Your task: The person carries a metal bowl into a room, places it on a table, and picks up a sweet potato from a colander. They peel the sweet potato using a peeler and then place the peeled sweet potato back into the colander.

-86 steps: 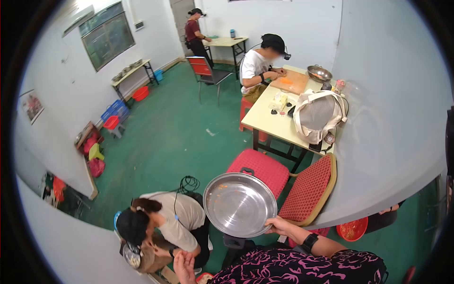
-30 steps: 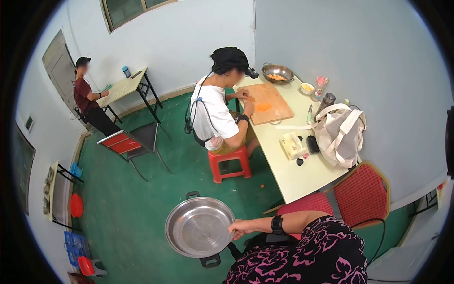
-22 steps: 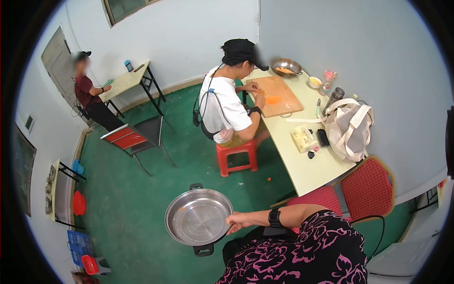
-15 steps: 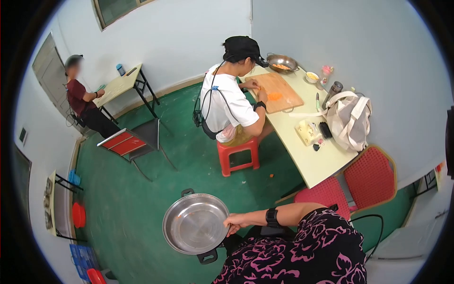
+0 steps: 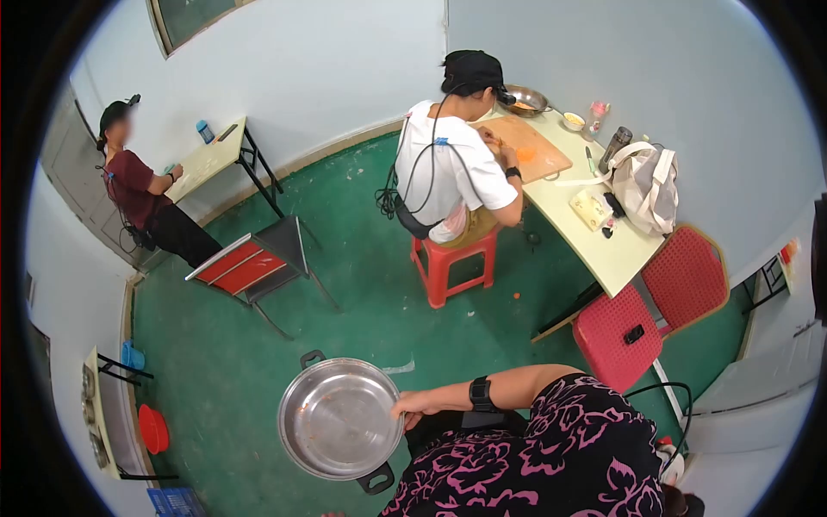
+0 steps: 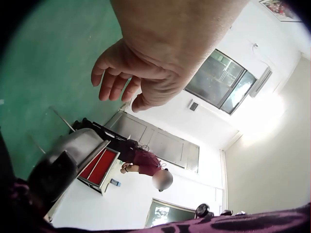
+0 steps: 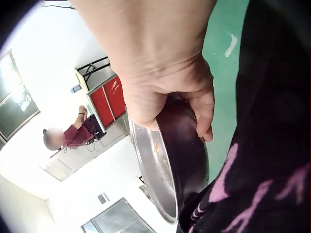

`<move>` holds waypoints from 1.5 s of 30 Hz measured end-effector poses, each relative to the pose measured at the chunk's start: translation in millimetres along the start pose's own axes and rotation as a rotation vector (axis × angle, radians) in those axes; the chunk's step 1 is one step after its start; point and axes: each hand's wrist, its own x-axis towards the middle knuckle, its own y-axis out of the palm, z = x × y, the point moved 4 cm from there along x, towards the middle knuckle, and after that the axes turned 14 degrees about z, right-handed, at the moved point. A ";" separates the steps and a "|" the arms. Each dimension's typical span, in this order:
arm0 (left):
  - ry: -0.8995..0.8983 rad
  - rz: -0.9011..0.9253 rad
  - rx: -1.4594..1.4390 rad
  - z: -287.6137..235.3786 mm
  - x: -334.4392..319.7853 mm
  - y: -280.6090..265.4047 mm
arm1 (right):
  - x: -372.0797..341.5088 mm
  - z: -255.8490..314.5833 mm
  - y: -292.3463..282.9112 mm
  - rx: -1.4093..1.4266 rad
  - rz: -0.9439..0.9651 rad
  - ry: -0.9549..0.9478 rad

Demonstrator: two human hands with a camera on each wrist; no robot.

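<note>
A wide steel pan (image 5: 340,420) with two black side handles is held by its right rim in my right hand (image 5: 413,405), above the green floor. In the right wrist view my right hand (image 7: 167,92) grips the wall of the pan (image 7: 154,167), thumb inside and fingers outside; small orange bits cling to the inner surface. My left hand (image 6: 129,77) hangs with loosely bent fingers and holds nothing in the left wrist view; only a sliver of it may show at the head view's bottom edge.
A person in white sits on a red stool (image 5: 452,271) at a table (image 5: 594,258) with a cutting board (image 5: 547,159), a steel bowl (image 5: 527,102) and a bag (image 5: 642,185). Red chairs (image 5: 616,336) stand at the right. Another person stands by a far table (image 5: 207,164), near a black-and-red chair (image 5: 245,267).
The head view has swung away from the crouching person at lower left, who is out of view. My right hand keeps its grip on the pan, which sits further left in view.
</note>
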 end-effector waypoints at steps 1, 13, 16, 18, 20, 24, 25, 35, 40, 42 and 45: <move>0.000 0.039 0.013 -4.4 13.6 -3.0 | 10.9 4.9 2.8 -0.001 -0.006 0.003; 0.084 -0.280 -0.237 -64.1 184.4 -147.8 | 260.0 112.8 48.3 -0.059 -0.012 0.192; 0.199 -0.270 -0.329 -103.8 235.9 -193.1 | 362.6 154.1 72.8 -0.054 0.101 0.210; 0.233 -0.340 -0.294 -103.5 221.8 -193.3 | 365.8 173.3 90.2 -0.075 0.143 0.218; 0.200 -0.423 -0.299 -105.9 254.8 -226.1 | 434.3 190.8 114.6 -0.137 0.152 0.237; 0.136 -0.569 -0.420 -91.0 255.9 -262.4 | 505.0 198.6 149.1 -0.242 0.137 0.329; 0.099 -0.572 -0.438 -85.1 252.6 -267.3 | 518.2 194.2 151.9 -0.245 0.161 0.352; 0.200 -0.640 -0.414 -183.7 364.9 -484.7 | 666.2 212.2 302.5 -0.289 0.195 0.421; 0.183 -0.561 -0.321 -220.7 431.6 -563.6 | 730.2 237.9 335.6 -0.270 0.083 0.284; 0.157 -0.541 -0.307 -225.8 454.4 -576.3 | 754.5 237.5 329.9 -0.278 0.036 0.270; 0.098 -0.434 -0.353 -230.1 499.9 -592.5 | 805.1 247.9 330.5 -0.245 0.023 0.297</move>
